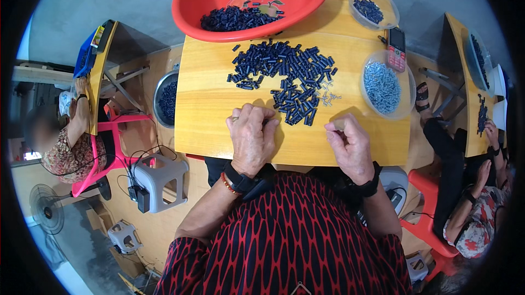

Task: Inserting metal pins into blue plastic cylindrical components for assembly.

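A pile of small dark cylindrical pieces [279, 65] lies on the yellow wooden table [205, 114]. My left hand [250, 133] is at the pile's near left edge, its fingers curled closed; whatever may be in them is hidden. To the right, my right hand [351, 146] is closed with thumb and fingertips together, and I cannot make out anything between them. Several loose silvery screws [330, 98] lie at the pile's right edge. More fill a clear round bowl of screws [382, 88] beyond my right hand.
A large red basin [188, 5] with more dark pieces stands at the far edge. At the far right are a clear tub [368, 10] of dark pieces and a red-and-black keypad phone [396, 49]. People sit at side tables left and right; a grey stool [158, 180] stands left.
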Demonstrator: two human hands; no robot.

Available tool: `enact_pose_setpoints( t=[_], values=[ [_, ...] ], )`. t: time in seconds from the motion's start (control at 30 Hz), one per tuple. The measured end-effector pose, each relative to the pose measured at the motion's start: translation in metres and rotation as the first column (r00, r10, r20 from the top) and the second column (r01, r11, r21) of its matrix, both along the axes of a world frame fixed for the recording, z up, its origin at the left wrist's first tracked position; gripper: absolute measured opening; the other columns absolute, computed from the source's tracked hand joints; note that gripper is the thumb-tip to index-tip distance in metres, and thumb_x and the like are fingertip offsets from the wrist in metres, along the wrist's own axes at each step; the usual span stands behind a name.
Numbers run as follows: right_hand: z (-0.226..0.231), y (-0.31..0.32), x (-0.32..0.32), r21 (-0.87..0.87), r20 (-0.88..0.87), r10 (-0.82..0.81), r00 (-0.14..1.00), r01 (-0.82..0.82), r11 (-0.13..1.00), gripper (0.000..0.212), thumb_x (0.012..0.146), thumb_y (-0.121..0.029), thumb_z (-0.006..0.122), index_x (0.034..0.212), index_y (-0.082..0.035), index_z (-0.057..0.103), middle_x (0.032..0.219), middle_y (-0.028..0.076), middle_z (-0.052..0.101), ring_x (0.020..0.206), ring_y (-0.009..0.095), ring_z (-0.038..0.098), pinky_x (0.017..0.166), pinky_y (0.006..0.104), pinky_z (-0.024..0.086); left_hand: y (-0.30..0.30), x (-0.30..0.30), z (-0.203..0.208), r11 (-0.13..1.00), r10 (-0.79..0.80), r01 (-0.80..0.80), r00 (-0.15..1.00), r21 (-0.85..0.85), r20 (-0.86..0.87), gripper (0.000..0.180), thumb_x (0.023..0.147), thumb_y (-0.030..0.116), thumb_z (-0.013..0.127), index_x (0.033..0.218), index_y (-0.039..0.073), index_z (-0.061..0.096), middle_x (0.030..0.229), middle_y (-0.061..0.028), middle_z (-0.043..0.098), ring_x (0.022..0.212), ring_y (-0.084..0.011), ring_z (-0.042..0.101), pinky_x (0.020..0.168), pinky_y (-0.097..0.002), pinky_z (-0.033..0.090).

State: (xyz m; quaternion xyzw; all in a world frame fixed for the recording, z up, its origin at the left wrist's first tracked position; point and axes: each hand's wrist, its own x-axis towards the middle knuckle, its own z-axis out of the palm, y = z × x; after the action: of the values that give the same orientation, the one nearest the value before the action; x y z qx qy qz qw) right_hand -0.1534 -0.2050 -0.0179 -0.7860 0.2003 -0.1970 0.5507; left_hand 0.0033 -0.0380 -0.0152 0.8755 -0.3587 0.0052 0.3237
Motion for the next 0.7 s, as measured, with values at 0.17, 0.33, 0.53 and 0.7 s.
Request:
enact_pose_setpoints(
  t=[0.17, 0.33, 0.53, 0.7],
  values=[
    [-0.005, 0.000, -0.003, 0.072, -0.005, -0.011, 1.000, 0.012, 0.997, 0.010, 0.089, 0.007, 0.060, 0.098, 0.002, 0.059, 0.088, 0.008, 0.058, 0.078, 0.014, 0.060, 0.070, 0.0262, 0.050, 0.015, 0.013, -0.004, 0.995, -0.081, 0.081, 0.997, -0.059, 0.000, 0.018, 0.076, 0.001, 0.074, 0.089, 0.009, 0.064, 0.079, -0.0066, 0.059, 0.077, -0.0268, 0.056, 0.074, -0.0382, 0.040],
    [-0.006, 0.000, -0.003, 0.091, 0.008, -0.049, 0.999, 0.048, 0.995, 0.014, 0.089, 0.008, 0.060, 0.102, 0.001, 0.061, 0.090, 0.006, 0.058, 0.079, 0.012, 0.060, 0.071, 0.0258, 0.050, 0.027, 0.016, 0.001, 0.889, -0.170, -0.067, 0.871, -0.454, -0.460, 0.011, 0.085, 0.002, 0.072, 0.091, 0.005, 0.063, 0.079, -0.0012, 0.060, 0.072, -0.0129, 0.057, 0.065, -0.0274, 0.046],
    [0.009, 0.006, 0.001, 0.370, 0.061, 0.014, 0.998, -0.036, 0.928, 0.013, 0.093, 0.004, 0.059, 0.104, -0.002, 0.062, 0.092, 0.003, 0.060, 0.081, 0.009, 0.060, 0.071, 0.0236, 0.050, 0.023, 0.013, 0.022, 0.613, -0.404, -0.629, 0.271, -0.478, -0.874, 0.014, 0.093, 0.019, 0.067, 0.090, 0.007, 0.062, 0.084, -0.0012, 0.059, 0.065, -0.0091, 0.044, 0.060, -0.0228, 0.038],
    [0.025, 0.038, 0.034, 0.493, 0.134, 0.152, 0.979, -0.198, 0.847, 0.009, 0.094, 0.000, 0.059, 0.103, -0.003, 0.061, 0.092, 0.002, 0.062, 0.077, 0.007, 0.062, 0.068, 0.0221, 0.051, 0.013, 0.005, 0.022, 0.599, -0.525, -0.689, 0.047, -0.408, -0.850, 0.019, 0.094, 0.025, 0.066, 0.092, 0.007, 0.062, 0.081, -0.0002, 0.056, 0.065, -0.0096, 0.043, 0.061, -0.0241, 0.037]
  ],
)
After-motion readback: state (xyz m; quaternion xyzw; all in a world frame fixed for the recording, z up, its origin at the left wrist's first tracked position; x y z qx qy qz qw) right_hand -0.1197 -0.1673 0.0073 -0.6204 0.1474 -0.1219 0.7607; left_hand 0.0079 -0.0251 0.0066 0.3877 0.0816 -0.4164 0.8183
